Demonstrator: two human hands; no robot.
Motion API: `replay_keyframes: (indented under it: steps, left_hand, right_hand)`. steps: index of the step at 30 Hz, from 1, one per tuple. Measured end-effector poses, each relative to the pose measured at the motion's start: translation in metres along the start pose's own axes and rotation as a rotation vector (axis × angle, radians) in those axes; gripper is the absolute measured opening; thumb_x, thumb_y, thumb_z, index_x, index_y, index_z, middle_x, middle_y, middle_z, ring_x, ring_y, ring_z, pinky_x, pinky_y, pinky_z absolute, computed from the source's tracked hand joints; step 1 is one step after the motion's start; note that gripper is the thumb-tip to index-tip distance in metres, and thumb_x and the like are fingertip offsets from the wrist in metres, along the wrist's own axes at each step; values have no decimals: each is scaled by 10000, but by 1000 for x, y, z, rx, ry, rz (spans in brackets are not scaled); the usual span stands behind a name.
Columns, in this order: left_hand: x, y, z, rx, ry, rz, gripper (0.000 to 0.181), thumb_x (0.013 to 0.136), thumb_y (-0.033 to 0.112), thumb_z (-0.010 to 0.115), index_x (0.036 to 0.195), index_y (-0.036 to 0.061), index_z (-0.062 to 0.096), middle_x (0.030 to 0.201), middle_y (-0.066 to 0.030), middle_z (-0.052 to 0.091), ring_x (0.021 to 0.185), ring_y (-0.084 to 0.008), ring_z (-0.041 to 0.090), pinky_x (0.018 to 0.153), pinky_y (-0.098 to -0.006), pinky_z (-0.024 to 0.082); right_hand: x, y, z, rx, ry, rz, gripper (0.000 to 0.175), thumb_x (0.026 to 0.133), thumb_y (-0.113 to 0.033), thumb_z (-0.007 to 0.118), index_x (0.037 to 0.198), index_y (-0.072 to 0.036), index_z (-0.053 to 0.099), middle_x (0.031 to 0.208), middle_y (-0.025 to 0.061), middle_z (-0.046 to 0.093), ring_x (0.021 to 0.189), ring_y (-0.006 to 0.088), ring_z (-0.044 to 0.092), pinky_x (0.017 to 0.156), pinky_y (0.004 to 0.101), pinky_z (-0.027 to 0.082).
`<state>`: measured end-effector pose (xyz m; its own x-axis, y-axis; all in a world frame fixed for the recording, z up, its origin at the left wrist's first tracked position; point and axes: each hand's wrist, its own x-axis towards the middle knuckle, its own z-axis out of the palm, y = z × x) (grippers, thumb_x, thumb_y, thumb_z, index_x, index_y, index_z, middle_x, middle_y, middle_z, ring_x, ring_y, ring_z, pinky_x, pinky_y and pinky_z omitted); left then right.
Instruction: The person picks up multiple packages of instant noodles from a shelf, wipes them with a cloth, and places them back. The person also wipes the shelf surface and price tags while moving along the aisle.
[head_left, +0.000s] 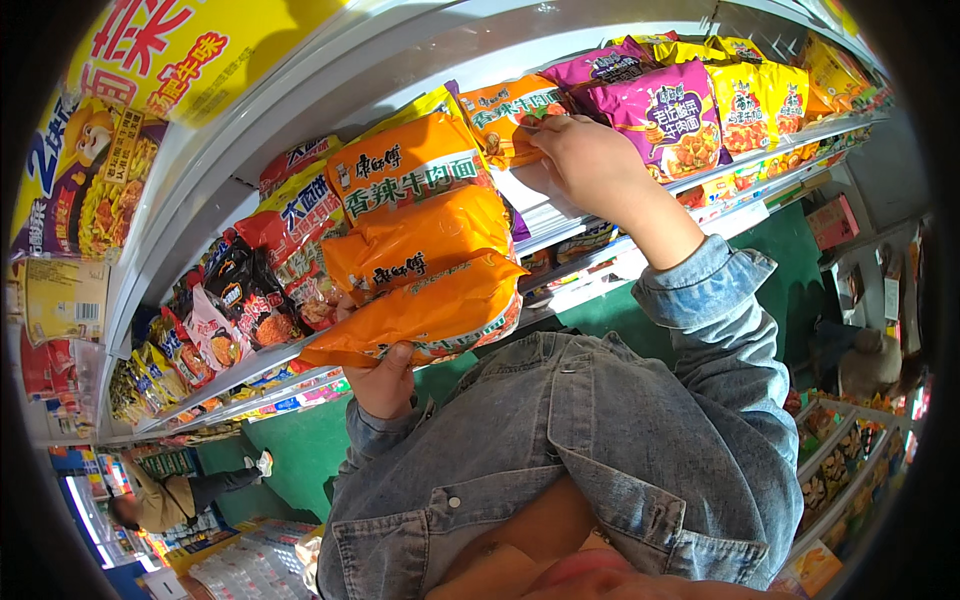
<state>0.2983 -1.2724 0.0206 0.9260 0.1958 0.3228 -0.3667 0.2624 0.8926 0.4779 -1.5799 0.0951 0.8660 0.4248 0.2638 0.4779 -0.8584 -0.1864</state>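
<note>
My left hand (384, 381) grips a stack of orange instant noodle packets, its thumb over the front packet (427, 311). Behind that one lies a second orange packet (427, 229). A third orange packet (405, 169) is upright just behind; I cannot tell whether it belongs to the held stack. My right hand (592, 161) reaches to the shelf, fingertips pinching the right side of another orange noodle packet (499, 135). That packet leans back among the shelf stock. Purple noodle packets (660, 120) stand just right of my right hand.
Yellow noodle packets (750, 105) fill the shelf's right side; red (300, 247) and black packets (247, 292) fill its left. The shelf's metal front edge (555, 234) runs below. A large yellow printed sign (217, 67) hangs upper left. Another person (169, 499) stands in the aisle.
</note>
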Motion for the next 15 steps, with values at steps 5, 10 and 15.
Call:
replay_keyframes:
  steps: [5,10,15]
  left_hand:
    - [-2,-1,1,92,57,-24,530,905,9,657,1403,-40,480,1327,-153,626,1205,-285,634,1050,-423,506]
    - [-1,-1,0,59,31,-12,527,905,16,686,1393,-31,491,1315,-137,633,1198,-277,638,1041,-420,513]
    - [0,0,2,22,5,-50,562,904,50,733,1404,-22,487,1327,-136,629,1222,-287,630,1065,-428,502]
  right_hand:
    - [-11,-15,-14,236,197,-103,292,935,-162,655,1196,-39,703,1072,155,724,951,347,687,832,420,564]
    - [-15,-41,-12,895,57,-110,336,969,-55,669,1295,13,621,1026,73,692,867,116,642,767,281,549]
    - [-9,-36,2,1010,99,-11,402,911,-108,745,1259,40,606,993,107,710,843,187,689,765,316,554]
